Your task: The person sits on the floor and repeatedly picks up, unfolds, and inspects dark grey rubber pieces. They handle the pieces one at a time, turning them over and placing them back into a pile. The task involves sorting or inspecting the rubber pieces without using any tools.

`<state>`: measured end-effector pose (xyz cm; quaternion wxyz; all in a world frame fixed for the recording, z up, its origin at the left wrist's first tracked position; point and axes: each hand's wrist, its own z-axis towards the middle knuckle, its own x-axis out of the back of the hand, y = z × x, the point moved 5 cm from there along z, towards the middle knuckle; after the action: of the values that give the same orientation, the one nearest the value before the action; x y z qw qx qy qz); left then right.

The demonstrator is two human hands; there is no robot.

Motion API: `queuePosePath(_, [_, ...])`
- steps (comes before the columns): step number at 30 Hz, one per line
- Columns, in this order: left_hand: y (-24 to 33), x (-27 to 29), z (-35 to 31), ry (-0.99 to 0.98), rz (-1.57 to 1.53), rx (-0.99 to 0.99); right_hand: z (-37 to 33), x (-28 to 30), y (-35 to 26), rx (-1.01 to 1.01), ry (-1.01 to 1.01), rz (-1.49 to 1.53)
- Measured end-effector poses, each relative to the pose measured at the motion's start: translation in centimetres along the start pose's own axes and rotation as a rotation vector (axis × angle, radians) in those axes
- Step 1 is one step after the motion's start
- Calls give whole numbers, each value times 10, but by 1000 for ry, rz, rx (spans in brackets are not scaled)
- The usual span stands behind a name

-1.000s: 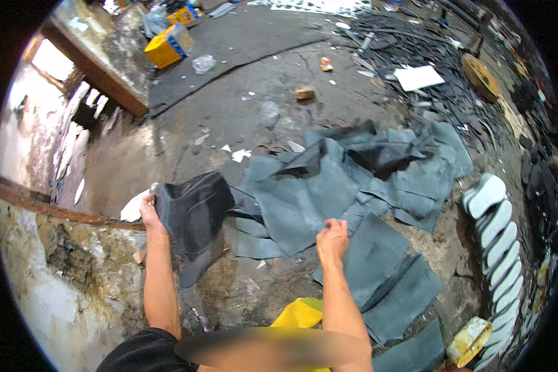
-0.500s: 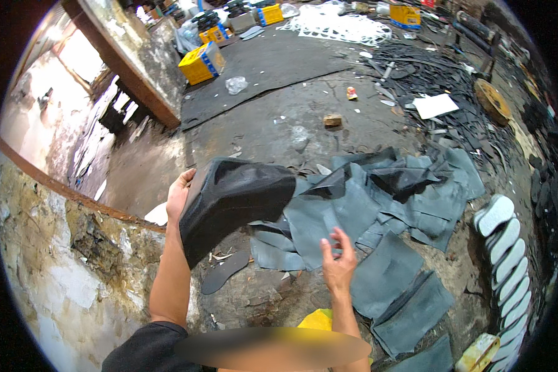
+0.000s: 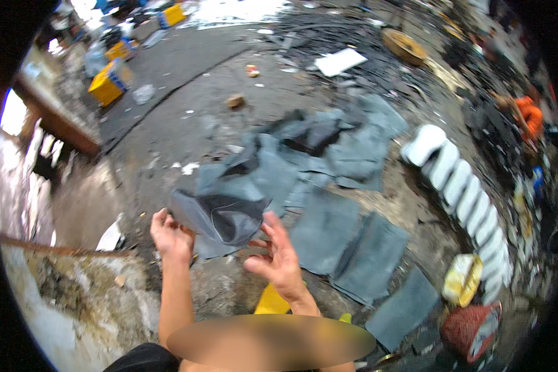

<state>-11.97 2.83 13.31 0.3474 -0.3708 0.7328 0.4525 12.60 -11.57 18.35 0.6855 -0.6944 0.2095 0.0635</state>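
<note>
Worn, dark floor (image 3: 173, 149) filled the room, littered with scraps, and a flaking wall (image 3: 49, 304) stood at eight o'clock, taking the curled dark grey sheet (image 3: 204, 214) as the dial's centre. That sheet appeared raised in front of the person, its right part bent round into a hollow. At eight o'clock, the left hand (image 3: 175, 239) had its fingers closed on the near left edge, though blur hid the exact pinch; gripping by the margin probably let the limp material bow under its own weight. At four o'clock, the right hand (image 3: 279, 257) had its fingers spread wide, thumb well apart, holding nothing; whether a fingertip touched the sheet's right edge, I could not tell. Its place beside that loose side seemed suited to steadying it.

At two o'clock, grey-blue sheets (image 3: 279, 167) lay in a rumpled heap, their softness likely accounting for the folds. Between three and four o'clock, grey-blue panels (image 3: 328, 229) lay nearly flat, perhaps kept out of the heap to stay uncreased. Toward three o'clock, white sole-shaped pieces (image 3: 454, 177) overlapped in a long curving row, presumably to keep them together in little space. Farther off, black strips (image 3: 356, 37) spread at one o'clock under a white board (image 3: 341, 62).
</note>
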Motion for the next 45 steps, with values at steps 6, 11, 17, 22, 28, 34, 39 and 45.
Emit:
queuePosePath(6, [-74, -50, -54, 117, 443, 205, -67, 71, -42, 221, 463, -698])
queuePosePath(11, [-107, -92, -99, -286, 1481, 268, -161, 116, -86, 215, 563, -975])
queuePosePath(17, [-208, -119, -104, -494, 1136, 784, -223, 184, -96, 280, 872, -325])
queuePosePath(22, [-373, -97, -36, -192, 903, 1142, -181, 308, -56, 218, 1090, -418])
queuePosePath(28, [-487, -47, 10, -127, 1014, 896, -123, 404, 5, -210, 1214, -1097])
queuePosePath(34, [-478, -43, 20, -286, 1292, 532, -109, 390, 17, 71, 1139, -1559])
queuePosePath(39, [-444, -76, 53, -129, 1254, 423, -112, 405, 26, -147, 1066, -1578])
queuePosePath(45, [-289, -29, 108, -101, 1318, -424, -111, 406, 7, -139, 988, -1644])
